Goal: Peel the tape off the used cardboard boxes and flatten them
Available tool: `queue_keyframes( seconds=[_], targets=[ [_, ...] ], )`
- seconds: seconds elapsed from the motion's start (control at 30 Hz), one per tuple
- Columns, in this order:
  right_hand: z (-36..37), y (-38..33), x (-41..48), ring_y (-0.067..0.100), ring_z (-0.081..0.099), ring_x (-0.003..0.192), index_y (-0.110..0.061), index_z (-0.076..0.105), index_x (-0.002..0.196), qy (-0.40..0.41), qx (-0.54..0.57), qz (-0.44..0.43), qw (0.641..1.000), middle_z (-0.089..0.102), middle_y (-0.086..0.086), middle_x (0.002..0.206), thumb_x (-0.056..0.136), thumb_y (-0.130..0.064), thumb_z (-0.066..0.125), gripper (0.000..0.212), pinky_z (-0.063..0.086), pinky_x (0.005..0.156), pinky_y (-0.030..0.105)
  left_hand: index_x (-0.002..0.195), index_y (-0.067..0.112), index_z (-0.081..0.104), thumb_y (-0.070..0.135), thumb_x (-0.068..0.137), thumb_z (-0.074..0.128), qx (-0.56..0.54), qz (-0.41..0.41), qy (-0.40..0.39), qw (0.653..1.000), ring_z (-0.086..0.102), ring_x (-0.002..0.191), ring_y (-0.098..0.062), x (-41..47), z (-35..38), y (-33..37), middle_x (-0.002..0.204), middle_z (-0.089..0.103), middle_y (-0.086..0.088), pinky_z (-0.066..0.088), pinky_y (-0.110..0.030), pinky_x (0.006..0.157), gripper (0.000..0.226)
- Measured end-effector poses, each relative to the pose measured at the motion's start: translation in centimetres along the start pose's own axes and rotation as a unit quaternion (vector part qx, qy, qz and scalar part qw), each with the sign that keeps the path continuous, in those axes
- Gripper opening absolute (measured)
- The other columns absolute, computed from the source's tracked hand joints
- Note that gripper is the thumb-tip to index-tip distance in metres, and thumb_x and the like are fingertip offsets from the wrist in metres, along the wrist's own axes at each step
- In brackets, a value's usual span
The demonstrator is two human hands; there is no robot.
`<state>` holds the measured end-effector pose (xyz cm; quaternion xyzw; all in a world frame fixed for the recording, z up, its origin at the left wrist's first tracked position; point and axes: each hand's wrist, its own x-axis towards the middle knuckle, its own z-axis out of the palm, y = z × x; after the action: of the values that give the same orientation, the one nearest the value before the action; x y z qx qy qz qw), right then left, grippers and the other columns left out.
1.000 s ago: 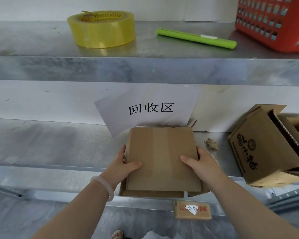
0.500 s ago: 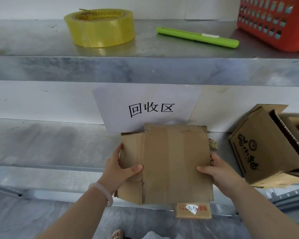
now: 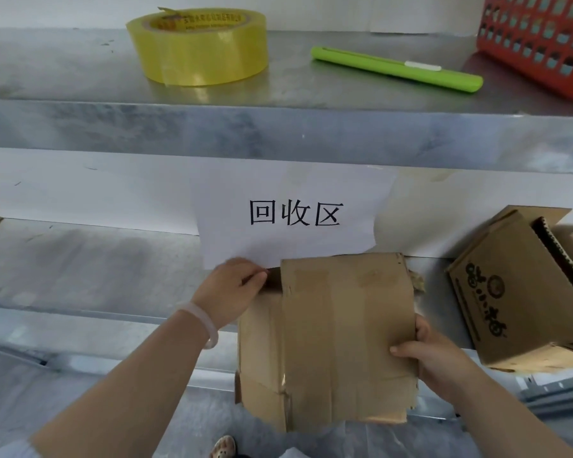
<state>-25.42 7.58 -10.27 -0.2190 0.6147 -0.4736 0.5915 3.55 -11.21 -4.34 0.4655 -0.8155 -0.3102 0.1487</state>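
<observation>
A flattened brown cardboard box [image 3: 338,338] with clear tape strips across its face is held upright in front of the lower metal shelf [image 3: 90,266]. My right hand [image 3: 434,361] grips its right edge, thumb on the front. My left hand [image 3: 235,289] is at the box's top left corner, fingers curled on a flap there. A second, unflattened printed box [image 3: 516,292] lies tilted on the shelf to the right.
The upper shelf [image 3: 278,127] carries a yellow tape roll [image 3: 197,44], a green utility knife [image 3: 397,69] and a red basket [image 3: 540,41]. A white paper sign [image 3: 295,216] hangs on the back wall. A crumpled tape scrap [image 3: 417,280] lies behind the box.
The flattened box has been lifted and drawn toward me. My left hand moved from its left edge up to the top left corner; my right hand slid lower on the right edge.
</observation>
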Motion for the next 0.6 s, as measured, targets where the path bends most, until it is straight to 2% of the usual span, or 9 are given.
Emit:
queue_keyframes(
  seconds=[0.07, 0.17, 0.23, 0.3, 0.4, 0.5, 0.53, 0.6],
  targets=[
    [-0.2, 0.3, -0.1, 0.03, 0.068, 0.105, -0.017, 0.053, 0.125, 0.0, -0.001, 0.001, 1.0, 0.071, 0.01, 0.112, 0.041, -0.01, 0.08, 0.089, 0.055, 0.085, 0.047, 0.101, 0.024, 0.072, 0.028, 0.098, 0.046, 0.039, -0.011, -0.082, 0.996, 0.055, 0.102, -0.013, 0.0, 0.7, -0.1, 0.103, 0.065, 0.007, 0.042, -0.027, 0.091, 0.027],
    [-0.4, 0.6, -0.1, 0.031, 0.068, 0.103, -0.015, 0.053, 0.126, 0.002, -0.002, 0.0, 1.0, 0.071, 0.012, 0.111, 0.048, -0.004, 0.075, 0.082, 0.055, 0.078, 0.043, 0.115, 0.033, 0.068, 0.021, 0.096, 0.041, 0.072, -0.02, -0.127, 0.989, 0.041, 0.124, -0.015, 0.0, 1.3, 0.2, 0.126, 0.057, 0.012, 0.029, -0.032, 0.11, 0.035],
    [-0.5, 0.6, -0.2, 0.032, 0.068, 0.103, -0.014, 0.054, 0.126, -0.003, -0.001, 0.003, 1.0, 0.071, 0.013, 0.112, 0.055, 0.0, 0.068, 0.075, 0.055, 0.08, 0.044, 0.124, 0.041, 0.059, 0.021, 0.096, 0.036, 0.098, -0.043, -0.162, 0.981, 0.032, 0.131, -0.017, 0.1, 1.2, 0.8, 0.137, 0.049, 0.016, 0.022, -0.034, 0.111, 0.042],
    [-0.6, 0.7, -0.2, 0.033, 0.067, 0.103, -0.014, 0.054, 0.126, -0.006, -0.004, 0.007, 1.0, 0.071, 0.014, 0.112, 0.056, 0.0, 0.067, 0.073, 0.055, 0.082, 0.046, 0.129, 0.048, 0.051, 0.025, 0.096, 0.03, 0.155, -0.05, -0.199, 0.966, 0.028, 0.131, -0.017, 0.4, 1.1, 1.4, 0.141, 0.046, 0.017, 0.019, -0.037, 0.106, 0.045],
    [-0.6, 0.5, -0.4, 0.032, 0.067, 0.103, -0.016, 0.055, 0.123, 0.005, -0.012, 0.009, 1.0, 0.071, 0.012, 0.109, 0.055, 0.0, 0.068, 0.072, 0.055, 0.082, 0.045, 0.122, 0.046, 0.054, 0.031, 0.096, 0.026, 0.252, -0.038, -0.225, 0.94, 0.031, 0.126, -0.02, 0.8, 1.2, 2.1, 0.133, 0.051, 0.012, 0.025, -0.039, 0.099, 0.042],
    [-0.4, 0.3, -0.3, 0.031, 0.066, 0.104, -0.019, 0.055, 0.123, 0.015, -0.017, 0.011, 1.0, 0.071, 0.01, 0.11, 0.054, -0.002, 0.069, 0.073, 0.055, 0.081, 0.044, 0.095, 0.038, 0.059, 0.038, 0.092, 0.024, 0.316, -0.022, -0.211, 0.925, 0.036, 0.117, -0.02, 1.1, 1.6, 2.6, 0.11, 0.057, 0.006, 0.025, -0.039, 0.092, 0.036],
    [-0.4, 0.2, -0.3, 0.031, 0.066, 0.104, -0.019, 0.054, 0.123, 0.019, -0.018, 0.013, 1.0, 0.07, 0.01, 0.11, 0.053, -0.002, 0.069, 0.073, 0.054, 0.08, 0.043, 0.093, 0.037, 0.059, 0.04, 0.091, 0.023, 0.327, -0.017, -0.209, 0.922, 0.036, 0.115, -0.02, 1.2, 1.6, 2.8, 0.107, 0.056, 0.005, 0.025, -0.04, 0.092, 0.036],
    [-0.3, 0.1, -0.4, 0.03, 0.065, 0.104, -0.019, 0.054, 0.123, 0.027, -0.018, 0.014, 0.999, 0.07, 0.01, 0.111, 0.053, -0.002, 0.068, 0.073, 0.054, 0.079, 0.042, 0.101, 0.041, 0.06, 0.04, 0.092, 0.024, 0.334, -0.018, -0.226, 0.915, 0.034, 0.118, -0.021, 1.4, 1.7, 2.8, 0.115, 0.052, 0.004, 0.024, -0.041, 0.095, 0.038]
  ],
)
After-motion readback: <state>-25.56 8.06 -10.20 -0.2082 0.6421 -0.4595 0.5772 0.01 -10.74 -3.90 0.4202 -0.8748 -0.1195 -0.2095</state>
